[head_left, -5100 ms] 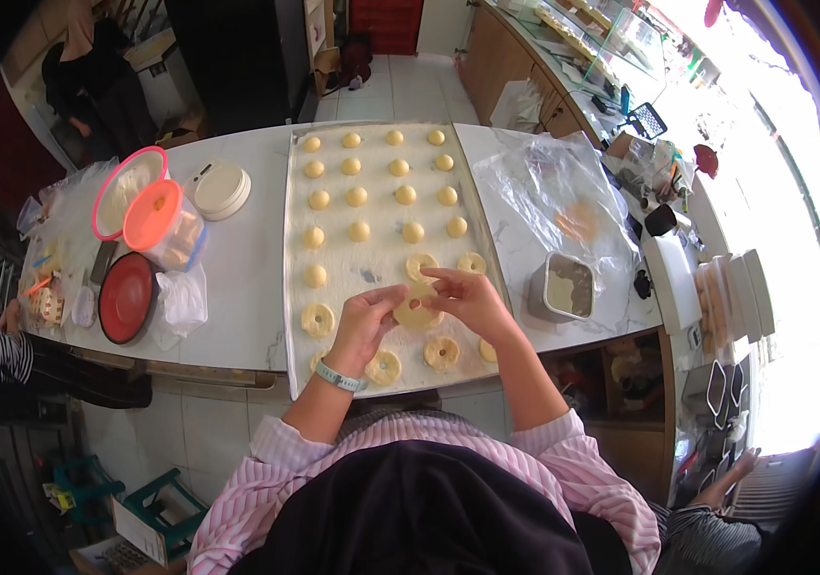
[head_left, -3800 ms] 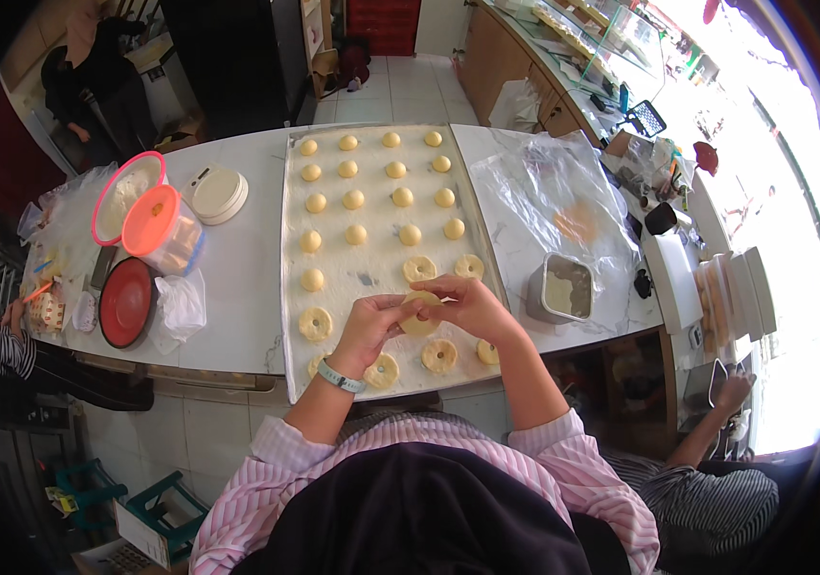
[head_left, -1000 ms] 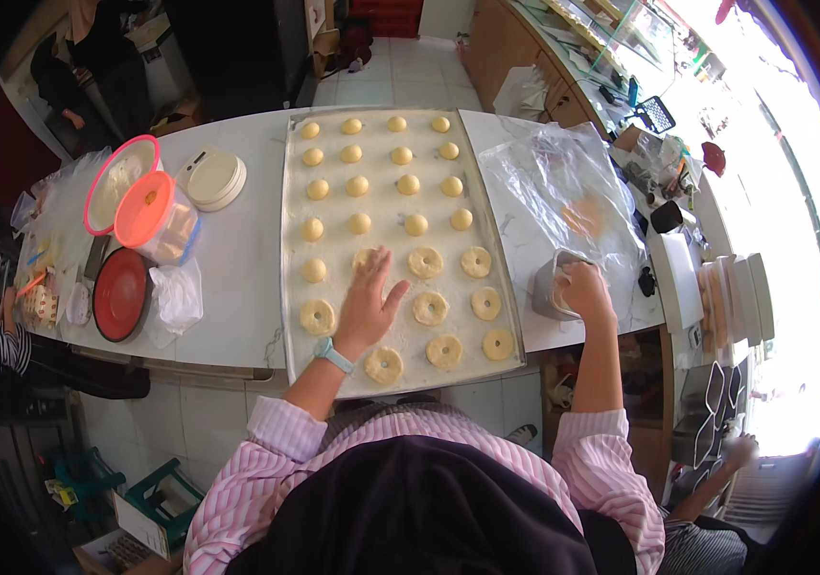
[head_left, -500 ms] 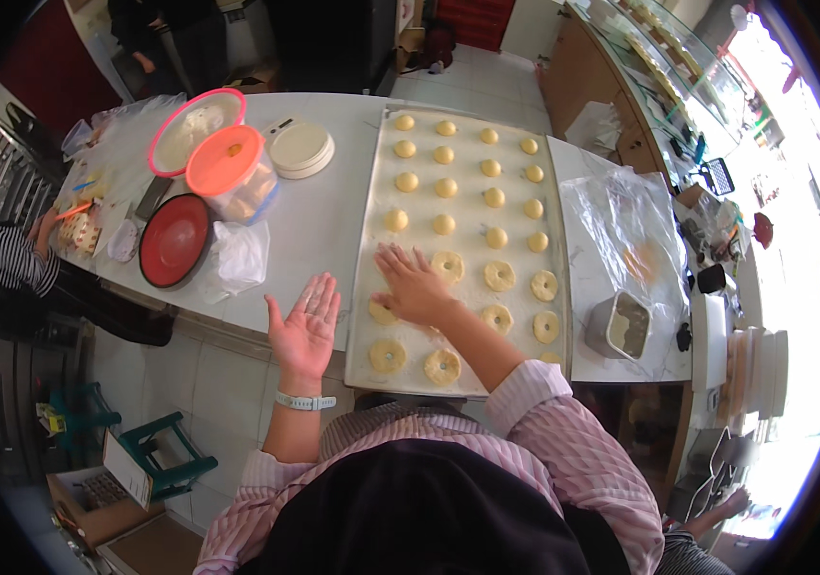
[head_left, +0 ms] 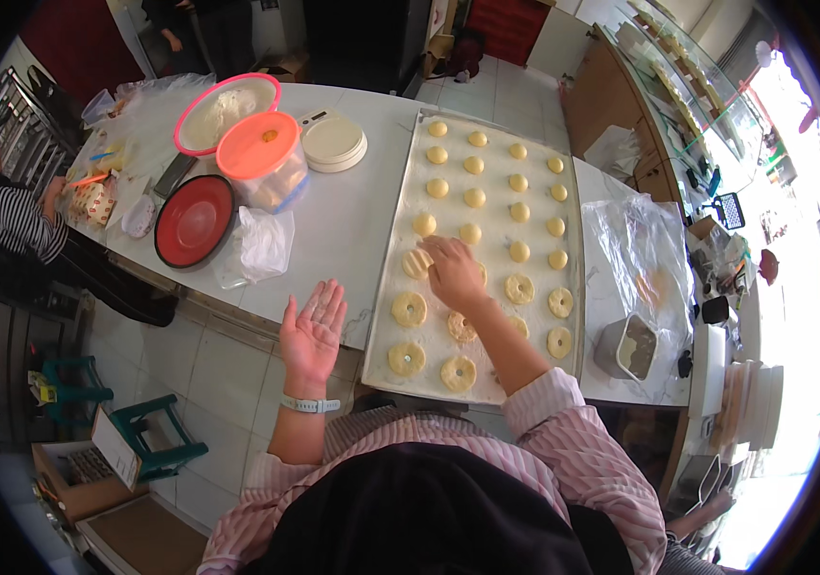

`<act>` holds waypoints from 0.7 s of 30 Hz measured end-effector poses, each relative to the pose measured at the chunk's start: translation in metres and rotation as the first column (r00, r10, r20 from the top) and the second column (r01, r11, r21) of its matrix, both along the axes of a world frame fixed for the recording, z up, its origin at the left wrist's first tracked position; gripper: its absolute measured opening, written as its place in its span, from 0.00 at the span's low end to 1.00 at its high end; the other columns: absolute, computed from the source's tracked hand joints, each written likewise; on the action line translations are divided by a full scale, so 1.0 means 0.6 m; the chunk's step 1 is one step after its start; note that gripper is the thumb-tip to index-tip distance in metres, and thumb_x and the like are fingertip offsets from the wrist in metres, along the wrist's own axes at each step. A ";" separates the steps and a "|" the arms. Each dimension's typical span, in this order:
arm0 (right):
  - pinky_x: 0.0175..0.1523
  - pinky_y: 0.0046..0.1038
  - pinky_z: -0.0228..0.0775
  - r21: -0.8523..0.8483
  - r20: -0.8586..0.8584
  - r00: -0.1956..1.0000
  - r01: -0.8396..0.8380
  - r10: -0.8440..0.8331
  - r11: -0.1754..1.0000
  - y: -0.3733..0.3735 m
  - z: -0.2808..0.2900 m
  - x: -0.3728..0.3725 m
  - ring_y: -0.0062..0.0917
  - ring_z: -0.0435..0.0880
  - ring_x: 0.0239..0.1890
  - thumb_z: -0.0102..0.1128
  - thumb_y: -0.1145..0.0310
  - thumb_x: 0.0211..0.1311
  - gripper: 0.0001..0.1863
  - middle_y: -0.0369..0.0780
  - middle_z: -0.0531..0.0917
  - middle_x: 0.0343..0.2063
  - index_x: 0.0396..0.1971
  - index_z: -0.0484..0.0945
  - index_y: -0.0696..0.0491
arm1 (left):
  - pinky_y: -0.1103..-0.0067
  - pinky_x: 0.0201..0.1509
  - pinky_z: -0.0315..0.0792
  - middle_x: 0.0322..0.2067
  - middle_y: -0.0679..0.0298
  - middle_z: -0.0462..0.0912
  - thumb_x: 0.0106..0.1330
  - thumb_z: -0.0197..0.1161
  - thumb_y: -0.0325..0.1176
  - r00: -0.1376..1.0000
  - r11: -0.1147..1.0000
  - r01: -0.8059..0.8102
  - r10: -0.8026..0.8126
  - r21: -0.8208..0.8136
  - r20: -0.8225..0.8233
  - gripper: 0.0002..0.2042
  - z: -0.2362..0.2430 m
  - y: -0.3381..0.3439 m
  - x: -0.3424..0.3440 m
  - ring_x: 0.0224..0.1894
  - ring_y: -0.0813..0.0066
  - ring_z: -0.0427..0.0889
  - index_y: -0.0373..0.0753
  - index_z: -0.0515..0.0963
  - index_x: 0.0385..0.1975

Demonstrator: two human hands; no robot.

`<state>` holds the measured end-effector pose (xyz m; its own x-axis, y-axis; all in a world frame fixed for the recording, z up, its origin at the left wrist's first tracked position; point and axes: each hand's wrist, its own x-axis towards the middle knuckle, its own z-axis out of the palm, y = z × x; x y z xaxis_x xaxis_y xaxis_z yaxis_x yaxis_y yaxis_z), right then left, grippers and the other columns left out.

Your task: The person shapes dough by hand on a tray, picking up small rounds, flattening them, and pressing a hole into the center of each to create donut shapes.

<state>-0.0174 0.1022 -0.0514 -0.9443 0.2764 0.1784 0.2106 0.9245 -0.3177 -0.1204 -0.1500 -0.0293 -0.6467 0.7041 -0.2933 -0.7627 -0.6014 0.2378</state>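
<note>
A large baking tray [head_left: 408, 207] carries rows of dough. At the far end are round dough balls [head_left: 474, 197]. Nearer to me lie flattened dough rings [head_left: 458, 374] with holes in their centres. My right hand [head_left: 455, 275] hovers over the tray's left-middle part, fingers loosely bent and holding nothing. Beside its fingertips is a flattened dough piece [head_left: 416, 264] with finger marks across it; my hand partly hides a neighbouring piece. Left of the tray, my left hand [head_left: 311, 333] is palm up with fingers spread, flour on the skin, in front of the table edge.
On the table's left are a pink-rimmed bowl of flour [head_left: 189, 144], an orange-lidded tub [head_left: 261, 149], a kitchen scale [head_left: 335, 144], a red plate [head_left: 194, 220] and a plastic bag [head_left: 261, 244]. Right of the tray sit a square container [head_left: 626, 347] and plastic sheeting [head_left: 635, 240]. A person [head_left: 22, 225] stands far left.
My right hand has lifted from the dough and drawn its fingers in, uncovering a piece now flattened and marked. My view has shifted, so the tray appears farther right.
</note>
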 end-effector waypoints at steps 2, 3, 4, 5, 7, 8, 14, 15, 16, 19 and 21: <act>0.63 0.42 0.50 -0.096 -0.022 0.999 0.036 -0.038 0.995 0.005 0.010 0.002 0.29 0.65 0.57 0.49 0.69 0.55 0.13 0.36 0.69 0.51 0.41 0.77 0.46 | 0.70 0.68 0.54 0.61 0.50 0.61 0.70 0.41 0.45 1.000 1.000 -0.010 0.010 -0.027 0.009 0.30 -0.002 -0.006 0.000 0.65 0.61 0.58 0.27 0.50 0.62; 0.61 0.42 0.51 -0.063 -0.045 0.998 0.033 -0.036 0.997 0.005 0.013 0.006 0.28 0.65 0.55 0.50 0.70 0.54 0.11 0.35 0.70 0.49 0.37 0.79 0.45 | 0.70 0.68 0.55 0.61 0.50 0.61 0.70 0.41 0.45 1.000 0.999 -0.010 0.010 -0.039 0.010 0.29 0.000 -0.007 -0.001 0.65 0.61 0.59 0.27 0.50 0.62; 0.60 0.41 0.52 -0.029 -0.069 0.997 0.031 -0.033 0.999 0.005 0.015 0.007 0.28 0.66 0.53 0.51 0.71 0.53 0.10 0.34 0.71 0.47 0.33 0.80 0.44 | 0.69 0.68 0.54 0.60 0.51 0.62 0.70 0.41 0.44 1.000 0.999 -0.008 0.009 -0.037 0.026 0.28 0.000 -0.008 -0.001 0.65 0.61 0.59 0.27 0.52 0.62; 0.60 0.42 0.51 -0.010 -0.059 0.998 0.031 -0.031 0.999 0.005 0.017 0.007 0.28 0.66 0.54 0.51 0.71 0.54 0.10 0.34 0.71 0.47 0.33 0.80 0.43 | 0.69 0.68 0.54 0.60 0.51 0.62 0.70 0.42 0.43 0.999 0.999 -0.007 0.009 -0.036 0.043 0.27 0.000 -0.009 -0.002 0.65 0.61 0.59 0.28 0.53 0.61; 0.61 0.42 0.50 0.029 -0.034 0.999 0.030 -0.029 0.999 0.003 0.023 0.007 0.27 0.65 0.54 0.51 0.70 0.54 0.11 0.33 0.71 0.46 0.34 0.80 0.42 | 0.68 0.68 0.54 0.60 0.52 0.63 0.70 0.42 0.42 0.998 0.999 -0.005 0.008 -0.042 0.062 0.26 -0.003 -0.011 -0.003 0.64 0.61 0.59 0.28 0.55 0.60; 0.61 0.42 0.50 0.046 -0.009 1.000 0.022 -0.022 0.999 0.001 0.025 0.006 0.27 0.65 0.55 0.51 0.70 0.54 0.10 0.33 0.71 0.47 0.34 0.80 0.42 | 0.68 0.68 0.54 0.60 0.52 0.64 0.69 0.42 0.42 0.998 0.999 -0.004 0.007 -0.049 0.061 0.26 -0.004 -0.013 -0.004 0.64 0.61 0.59 0.28 0.56 0.60; 0.61 0.45 0.49 0.183 0.117 0.993 -0.007 -0.015 0.983 -0.016 0.037 0.002 0.29 0.60 0.58 0.53 0.65 0.56 0.09 0.33 0.67 0.51 0.37 0.78 0.43 | 0.70 0.64 0.61 0.54 0.52 0.70 0.69 0.43 0.42 0.998 0.993 0.059 -0.059 -0.099 0.012 0.24 -0.017 -0.004 0.001 0.59 0.60 0.67 0.27 0.62 0.56; 0.61 0.45 0.49 0.201 0.093 0.996 -0.004 -0.015 0.980 -0.022 0.032 0.008 0.29 0.59 0.58 0.53 0.64 0.56 0.10 0.34 0.66 0.52 0.38 0.77 0.45 | 0.70 0.63 0.63 0.53 0.52 0.71 0.69 0.44 0.42 0.997 0.992 0.080 -0.080 -0.100 0.008 0.23 -0.017 0.003 0.005 0.58 0.60 0.69 0.28 0.64 0.54; 0.60 0.46 0.49 0.218 0.070 0.997 0.001 -0.016 0.976 -0.023 0.029 0.009 0.30 0.59 0.59 0.53 0.63 0.57 0.11 0.35 0.65 0.53 0.40 0.76 0.46 | 0.70 0.62 0.64 0.51 0.52 0.73 0.69 0.45 0.41 0.991 0.981 0.133 -0.135 -0.139 -0.005 0.22 -0.018 0.015 0.008 0.56 0.60 0.70 0.28 0.65 0.52; 0.60 0.47 0.50 0.219 0.127 0.992 -0.006 -0.023 0.976 -0.017 0.015 0.008 0.32 0.59 0.59 0.52 0.61 0.58 0.15 0.38 0.63 0.53 0.42 0.72 0.51 | 0.70 0.58 0.68 0.46 0.52 0.76 0.68 0.49 0.40 0.953 0.923 0.286 -0.302 -0.258 -0.022 0.20 -0.019 0.060 0.031 0.51 0.61 0.75 0.28 0.69 0.48; 0.59 0.46 0.50 0.019 0.124 0.990 0.067 -0.069 0.998 -0.029 0.006 0.009 0.33 0.59 0.59 0.53 0.61 0.57 0.16 0.40 0.64 0.52 0.43 0.71 0.53 | 0.70 0.56 0.70 0.43 0.52 0.77 0.66 0.53 0.40 0.917 0.868 0.367 -0.398 -0.334 -0.026 0.19 -0.015 0.089 0.046 0.49 0.61 0.76 0.29 0.69 0.47</act>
<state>-0.0119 0.0848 -0.0479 -0.9385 0.3391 0.0655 0.3102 0.9110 -0.2719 -0.0927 -0.0967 -0.0382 -0.3799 0.7818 -0.4945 -0.8833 -0.1478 0.4449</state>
